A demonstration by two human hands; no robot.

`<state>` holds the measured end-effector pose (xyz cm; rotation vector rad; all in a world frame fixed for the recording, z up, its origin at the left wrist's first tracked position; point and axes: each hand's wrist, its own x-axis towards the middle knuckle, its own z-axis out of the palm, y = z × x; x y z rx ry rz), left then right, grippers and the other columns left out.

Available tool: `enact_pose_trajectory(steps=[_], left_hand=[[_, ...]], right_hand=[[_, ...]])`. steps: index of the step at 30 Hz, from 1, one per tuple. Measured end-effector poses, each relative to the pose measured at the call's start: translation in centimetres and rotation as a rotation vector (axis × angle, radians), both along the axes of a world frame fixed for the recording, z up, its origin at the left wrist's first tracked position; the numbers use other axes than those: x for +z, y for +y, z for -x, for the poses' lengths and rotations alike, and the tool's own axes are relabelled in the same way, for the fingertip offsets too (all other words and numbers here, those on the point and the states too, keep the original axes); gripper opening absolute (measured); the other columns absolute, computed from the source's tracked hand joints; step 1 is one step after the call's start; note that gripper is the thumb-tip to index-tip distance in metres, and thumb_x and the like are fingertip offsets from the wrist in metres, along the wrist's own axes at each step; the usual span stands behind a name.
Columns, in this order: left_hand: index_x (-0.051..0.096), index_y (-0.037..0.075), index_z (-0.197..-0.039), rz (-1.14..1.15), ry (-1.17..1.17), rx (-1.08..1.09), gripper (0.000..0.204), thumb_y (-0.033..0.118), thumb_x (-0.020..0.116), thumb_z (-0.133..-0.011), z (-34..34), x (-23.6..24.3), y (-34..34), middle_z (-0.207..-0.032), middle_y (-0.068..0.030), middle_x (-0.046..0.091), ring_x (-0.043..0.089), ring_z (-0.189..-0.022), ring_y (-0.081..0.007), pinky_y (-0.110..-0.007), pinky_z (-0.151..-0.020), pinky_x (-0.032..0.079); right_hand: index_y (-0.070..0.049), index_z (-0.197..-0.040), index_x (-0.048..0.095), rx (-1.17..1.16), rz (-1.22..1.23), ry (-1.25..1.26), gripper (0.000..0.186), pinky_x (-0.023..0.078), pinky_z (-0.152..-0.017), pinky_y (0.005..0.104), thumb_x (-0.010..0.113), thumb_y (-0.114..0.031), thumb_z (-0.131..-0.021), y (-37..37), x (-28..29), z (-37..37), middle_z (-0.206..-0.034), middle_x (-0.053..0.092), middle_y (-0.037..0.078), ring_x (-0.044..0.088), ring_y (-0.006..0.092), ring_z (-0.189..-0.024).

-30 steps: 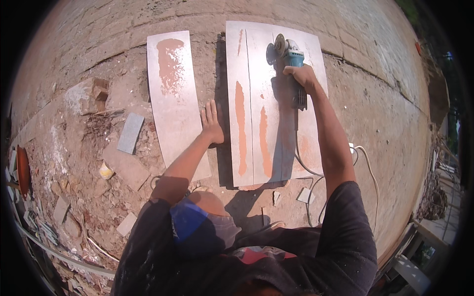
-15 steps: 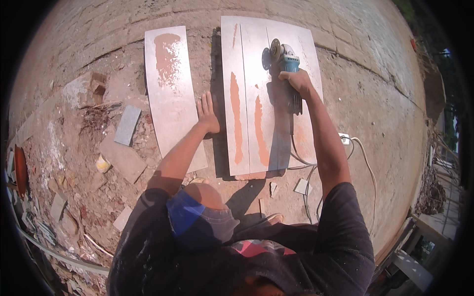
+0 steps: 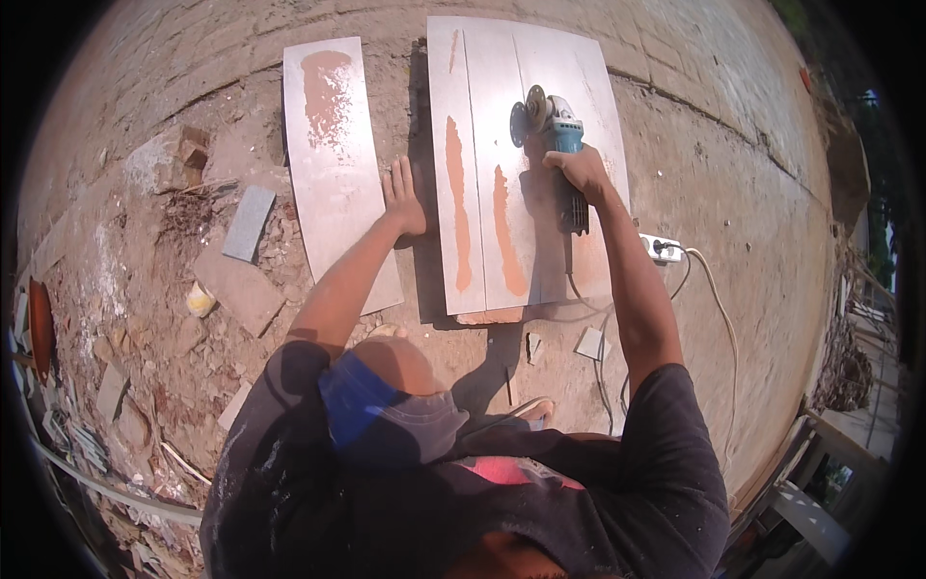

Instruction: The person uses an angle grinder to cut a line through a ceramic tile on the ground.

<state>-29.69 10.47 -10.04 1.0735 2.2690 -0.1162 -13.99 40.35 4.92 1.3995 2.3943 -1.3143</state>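
Observation:
My right hand point(image 3: 579, 170) is wrapped around the body of a teal and black angle grinder point(image 3: 567, 135). Its disc faces left over a large pale board point(image 3: 487, 72), and a round shadow of the disc falls just beside it; whether the disc touches cannot be told. Reddish-brown patches point(image 3: 458, 212) mark the board, and dark lines run down its length. My left hand point(image 3: 403, 205) rests with fingers stretched out at the right edge of a narrower pale panel point(image 3: 338, 207), which carries a similar patch near its far end.
A white power strip point(image 3: 660, 248) with a plugged-in cord lies right of the board. The grinder's cable point(image 3: 590, 301) trails toward me. A grey tile piece point(image 3: 249, 222), a brick point(image 3: 193, 154) and rubble lie to the left. A small tile point(image 3: 591, 343) sits near my foot.
The grinder has come slightly nearer to me over the large board. The view has shifted, so the boards sit higher in the picture. My left hand stays by the narrow panel.

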Motion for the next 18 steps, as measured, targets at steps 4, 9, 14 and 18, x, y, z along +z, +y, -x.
enact_pose_trajectory(steps=[4, 9, 14, 18], left_hand=[[-0.012, -0.024, -0.153, 0.008, 0.001, -0.013, 0.106, 0.013, 0.057, -0.083, -0.3, 0.4, 0.2, -0.164, -0.0389, -0.029, -0.030, -0.152, -0.0541, -0.063, -0.123, -0.017], [-0.006, -0.024, -0.155, -0.065, 0.040, -0.030, 0.100, 0.009, 0.056, -0.083, -0.6, 0.4, -0.2, -0.164, -0.0403, -0.024, -0.024, -0.153, -0.0561, -0.064, -0.123, -0.015], [0.016, -0.019, -0.157, -0.325, 0.077, 0.041, 0.085, 0.005, 0.054, -0.085, -0.7, -0.7, -1.3, -0.169, -0.0367, -0.006, -0.010, -0.158, -0.0520, -0.059, -0.128, -0.004], [0.045, -0.010, -0.150, -0.616, 0.000, 0.254, 0.064, 0.015, 0.059, -0.093, 0.0, -0.6, -1.7, -0.165, -0.0303, 0.028, 0.021, -0.157, -0.0437, -0.047, -0.129, 0.019]], right_hand=[[0.004, -0.088, 0.071, 0.014, -0.019, 0.000, 0.039, 0.053, -0.065, 0.0343, 0.081, -0.029, -0.070, -0.7, 0.0, -1.5, -0.083, 0.072, 0.010, 0.066, 0.0183, -0.071], [0.003, -0.086, 0.071, 0.029, -0.017, 0.037, 0.039, 0.053, -0.066, 0.0344, 0.081, -0.030, -0.070, -1.6, -0.1, -3.3, -0.082, 0.071, 0.010, 0.065, 0.0183, -0.070], [0.004, -0.090, 0.072, 0.034, -0.007, -0.011, 0.043, 0.054, -0.070, 0.0366, 0.080, -0.032, -0.069, -2.6, 0.3, -4.3, -0.086, 0.073, 0.014, 0.069, 0.0237, -0.077], [0.005, -0.094, 0.074, 0.032, 0.003, -0.024, 0.046, 0.055, -0.073, 0.0379, 0.080, -0.033, -0.068, -3.2, 0.5, -5.2, -0.090, 0.075, 0.017, 0.071, 0.0263, -0.081]])
